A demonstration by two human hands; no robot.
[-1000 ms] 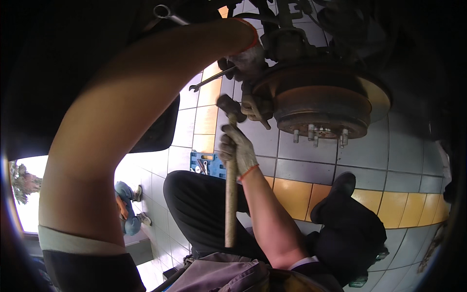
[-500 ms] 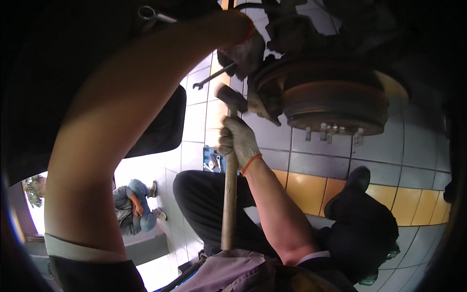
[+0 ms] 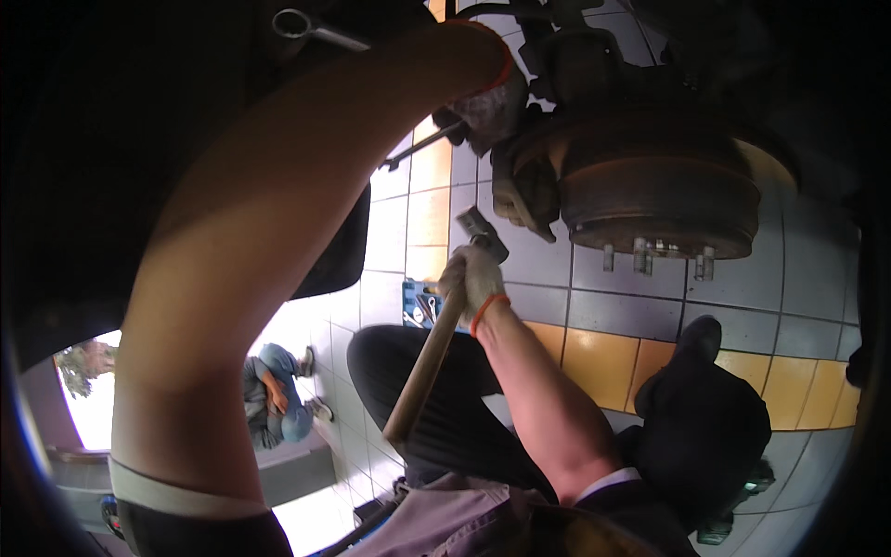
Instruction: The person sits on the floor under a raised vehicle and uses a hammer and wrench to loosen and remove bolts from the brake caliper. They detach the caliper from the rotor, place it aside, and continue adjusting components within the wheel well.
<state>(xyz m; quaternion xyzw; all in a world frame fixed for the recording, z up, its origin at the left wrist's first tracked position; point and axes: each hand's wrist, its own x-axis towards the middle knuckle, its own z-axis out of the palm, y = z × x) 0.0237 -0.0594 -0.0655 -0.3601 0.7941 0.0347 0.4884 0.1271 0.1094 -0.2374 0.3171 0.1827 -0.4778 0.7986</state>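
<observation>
The gloved right hand (image 3: 481, 286) clasps a wooden-handled hammer (image 3: 425, 376) high on the shaft, its head near but apart from the caliper bracket (image 3: 525, 202) beside the brake rotor (image 3: 661, 200). The gloved left hand (image 3: 492, 113) is raised by an open-end wrench (image 3: 427, 146); shadow hides whether its fingers close. A blue tool case (image 3: 408, 293) lies on the tiled floor (image 3: 622, 311).

We can't tell how the left hand (image 3: 492, 113) meets the wrench (image 3: 425, 146) — too dark; beside the right hand (image 3: 475, 283), a knee (image 3: 394, 357) partly hides the blue case (image 3: 410, 290).
</observation>
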